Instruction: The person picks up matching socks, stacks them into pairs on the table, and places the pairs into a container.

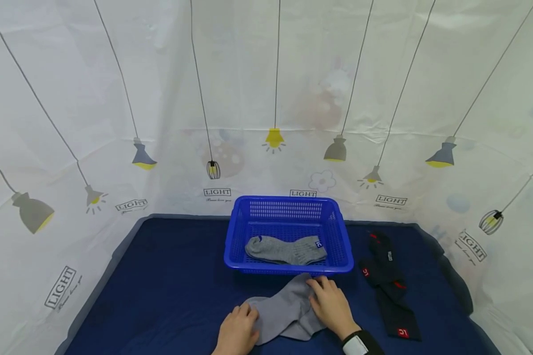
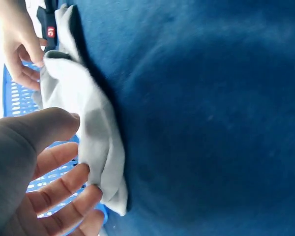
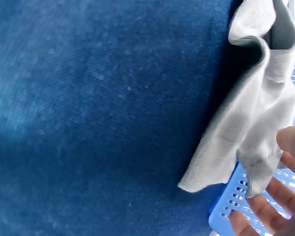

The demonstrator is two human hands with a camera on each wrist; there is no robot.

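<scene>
Two overlapping light grey socks (image 1: 281, 311) appear to lie bunched on the dark blue cloth, just in front of the blue basket (image 1: 347, 254). My left hand (image 1: 238, 329) is at their left end; in the left wrist view its thumb and loosely bent fingers (image 2: 64, 184) touch the fabric's edge. At the other end, my right hand (image 1: 332, 301) pinches the fabric near the basket's rim. The right wrist view has its thumb on the front of the grey fabric (image 3: 268, 118) and fingers partly behind it. Inside the basket lie darker grey socks (image 1: 286, 250) with a blue tag.
Black socks (image 1: 387, 276) with red marks lie crossed to the right of the basket. Dark blue cloth (image 1: 169, 286) covers the surface. White sheeting (image 1: 257, 74) printed with hanging lamps rises behind and along both sides.
</scene>
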